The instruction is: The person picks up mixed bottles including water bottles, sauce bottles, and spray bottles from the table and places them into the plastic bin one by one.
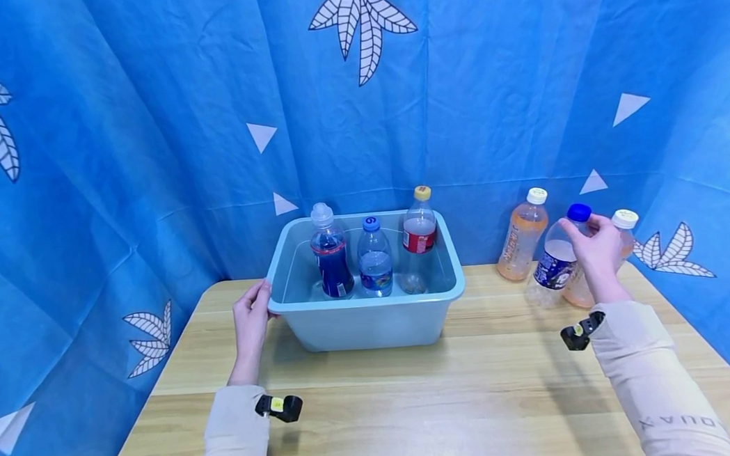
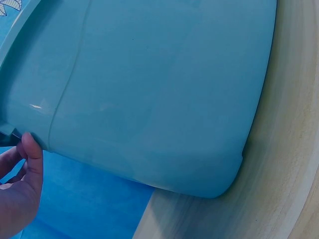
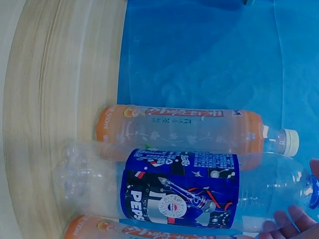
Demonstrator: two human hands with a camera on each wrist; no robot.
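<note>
My left hand (image 1: pixel 252 310) grips the left rim of a pale blue plastic tub (image 1: pixel 371 323), thumb on top of the edge. In the left wrist view the thumb and fingers of that hand (image 2: pixel 25 174) pinch the rim at the lower left. My right hand (image 1: pixel 595 250) holds a clear Pepsi bottle (image 1: pixel 555 265) by its neck, just under the blue cap (image 1: pixel 579 213). The bottle is upright, with a dark blue label (image 3: pixel 179 189) facing the right wrist camera. Orange-tinted bottles with white caps stand on both sides of it, one (image 1: pixel 522 236) left and one (image 1: pixel 626 236) right.
Inside the tub stand a dark blue-labelled bottle (image 1: pixel 332 261), a small blue-capped bottle (image 1: pixel 375 262) and a red-labelled bottle with a yellow cap (image 1: pixel 419 235). The wooden table (image 1: pixel 463 403) meets a blue patterned curtain (image 1: pixel 493 73) at the back and sides.
</note>
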